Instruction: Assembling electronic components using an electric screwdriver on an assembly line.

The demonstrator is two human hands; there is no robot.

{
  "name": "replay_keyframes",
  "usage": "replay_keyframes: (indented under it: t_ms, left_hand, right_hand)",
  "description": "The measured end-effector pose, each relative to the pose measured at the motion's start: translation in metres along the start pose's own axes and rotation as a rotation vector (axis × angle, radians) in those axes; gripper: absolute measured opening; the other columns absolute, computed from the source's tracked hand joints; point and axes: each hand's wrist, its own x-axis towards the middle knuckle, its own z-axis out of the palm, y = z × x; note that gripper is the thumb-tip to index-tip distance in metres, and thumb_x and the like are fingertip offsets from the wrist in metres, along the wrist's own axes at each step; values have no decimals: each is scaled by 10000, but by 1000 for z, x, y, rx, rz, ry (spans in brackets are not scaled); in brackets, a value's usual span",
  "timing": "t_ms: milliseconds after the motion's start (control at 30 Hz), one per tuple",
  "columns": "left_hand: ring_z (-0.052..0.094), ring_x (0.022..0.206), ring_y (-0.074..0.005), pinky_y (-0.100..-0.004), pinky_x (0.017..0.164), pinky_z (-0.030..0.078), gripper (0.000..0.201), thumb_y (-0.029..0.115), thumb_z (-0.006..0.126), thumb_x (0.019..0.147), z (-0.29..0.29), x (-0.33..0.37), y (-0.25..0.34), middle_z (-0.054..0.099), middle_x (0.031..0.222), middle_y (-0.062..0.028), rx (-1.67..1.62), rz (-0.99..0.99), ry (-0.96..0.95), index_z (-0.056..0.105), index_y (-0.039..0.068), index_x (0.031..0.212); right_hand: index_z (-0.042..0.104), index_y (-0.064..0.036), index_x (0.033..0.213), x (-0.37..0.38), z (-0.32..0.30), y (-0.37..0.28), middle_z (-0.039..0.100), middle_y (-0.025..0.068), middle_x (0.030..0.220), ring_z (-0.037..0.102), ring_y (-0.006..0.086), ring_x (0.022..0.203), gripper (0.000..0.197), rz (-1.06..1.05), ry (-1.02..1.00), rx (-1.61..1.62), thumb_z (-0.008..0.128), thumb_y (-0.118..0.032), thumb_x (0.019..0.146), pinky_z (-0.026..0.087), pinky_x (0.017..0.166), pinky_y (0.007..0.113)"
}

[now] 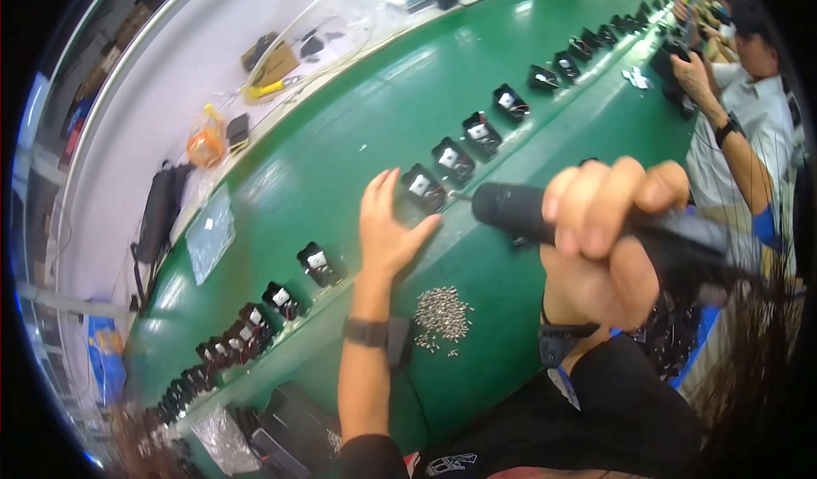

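My left hand has its fingers and thumb spread around the near left side of a small black plastic housing; whether they touch it I cannot tell. White and red parts show inside that housing. In my right hand is a black electric screwdriver, gripped in closed fingers and slightly blurred. Its bit points left, close to the housing's right side. A pile of small silver screws lies on the green table, right of my left forearm.
More housings run in a line to the far right, and another group stands at the lower left. A clear bag and dark trays sit near the front edge. A co-worker works on the right.
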Motion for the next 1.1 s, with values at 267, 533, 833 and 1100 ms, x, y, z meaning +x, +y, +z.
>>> replay_keyframes:
  t_ms: [267, 533, 833, 1100]
  left_hand:
    - [541, 1090, -315, -414, 935, 445, 715, 323, 836, 615, 16, 11, -9, 625, 1151, -134, 5, -18, -105, 576, 27, 1212]
    - [566, 1017, -311, -404, 880, 476, 642, 276, 844, 576, 15, 17, -8, 633, 1070, -124, -16, 34, -43, 609, 39, 1124]
    - [576, 987, -286, -387, 855, 491, 630, 246, 846, 545, 15, 17, -8, 642, 1042, -94, -8, 16, -42, 621, 58, 1102]
    - [589, 955, -268, -384, 831, 499, 577, 260, 824, 550, 15, 15, -7, 660, 972, -83, 17, -9, -18, 647, 64, 1063]
  right_hand:
    - [460, 4, 1064, -9, -13, 79, 549, 74, 710, 534, 162, 611, 279, 168, 241, -99, 552, 17, 801, 488, 668, 355]
    - [522, 29, 1032, -29, -19, 130, 605, 73, 742, 598, 113, 636, 288, 164, 167, -217, 627, 67, 767, 500, 587, 245]
    - [540, 46, 1010, -36, -24, 143, 598, 80, 752, 595, 107, 623, 279, 145, 204, -240, 648, 78, 755, 498, 566, 247]
    - [556, 46, 986, -35, -24, 147, 608, 72, 739, 598, 101, 607, 240, 172, 236, -255, 642, 79, 764, 494, 543, 246]
